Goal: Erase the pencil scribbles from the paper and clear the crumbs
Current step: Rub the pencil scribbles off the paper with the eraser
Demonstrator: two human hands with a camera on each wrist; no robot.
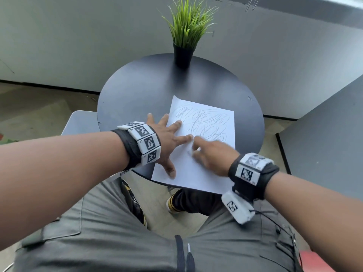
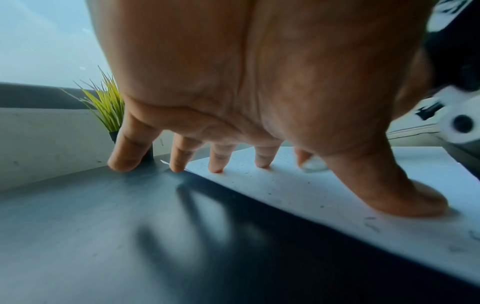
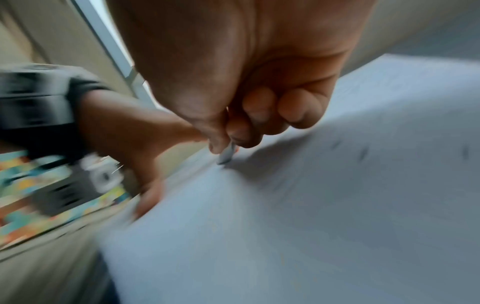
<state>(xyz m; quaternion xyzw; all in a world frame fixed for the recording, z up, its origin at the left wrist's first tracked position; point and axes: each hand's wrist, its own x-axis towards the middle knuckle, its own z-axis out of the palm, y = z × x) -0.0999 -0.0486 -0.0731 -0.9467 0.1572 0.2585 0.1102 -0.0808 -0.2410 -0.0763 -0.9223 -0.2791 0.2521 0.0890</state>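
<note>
Beyond both hands the dark surface point(image 1: 137, 89) lies bare up to the potted plant point(image 1: 183, 55) at its far edge; bare surface also lies outside the left hand point(image 1: 167, 138), the only obstacle being that plant

**Round dark table**

The table point(image 1: 137, 91) carries a white sheet of paper point(image 1: 196, 173) at its near edge, slightly overhanging, and a black pot of green grass point(image 1: 182, 55) upright at the far rim, well apart.
</note>
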